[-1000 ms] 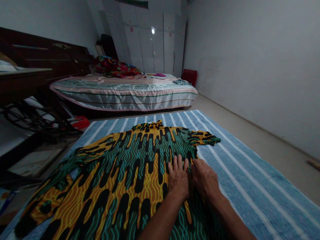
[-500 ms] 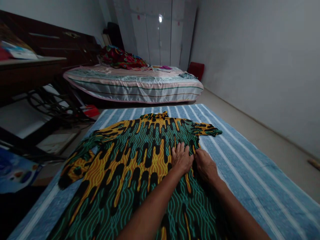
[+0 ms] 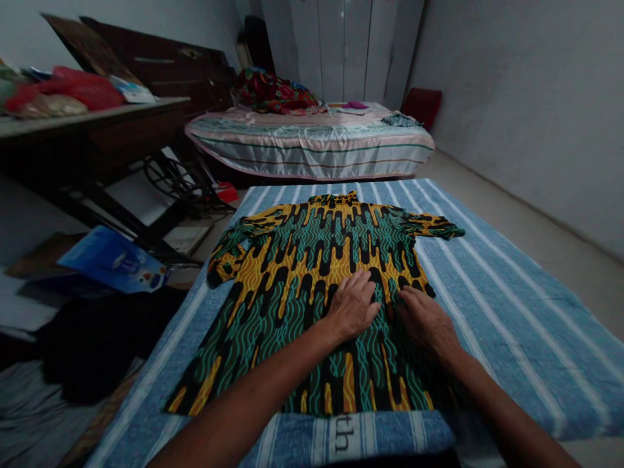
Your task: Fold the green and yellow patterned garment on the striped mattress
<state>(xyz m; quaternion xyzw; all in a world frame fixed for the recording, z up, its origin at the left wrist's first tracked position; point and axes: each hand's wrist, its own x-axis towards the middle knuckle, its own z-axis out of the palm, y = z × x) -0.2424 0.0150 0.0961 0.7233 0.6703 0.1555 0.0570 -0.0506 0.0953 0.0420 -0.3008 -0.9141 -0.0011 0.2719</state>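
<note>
A patterned shirt in yellow, green and black lies spread out, its collar away from me and its hem near the front. My left hand rests on the middle of the shirt, palm down with fingers stretched out. Close by, my right hand is at the shirt's right side edge. Its fingers are bent together against the fabric, and the thumb is hidden. The sleeves reach out to both sides. Beneath the shirt is a blue cloth with white stripes.
A sewing table with a red plastic bag stands on the left, a wheel under it. Below is a blue printed bag or box. A bed stands behind, before a wardrobe. A wall runs along the right.
Both hands have moved down the shirt toward its hem, still side by side. The view has shifted, so the hem and more of the left side now show.
</note>
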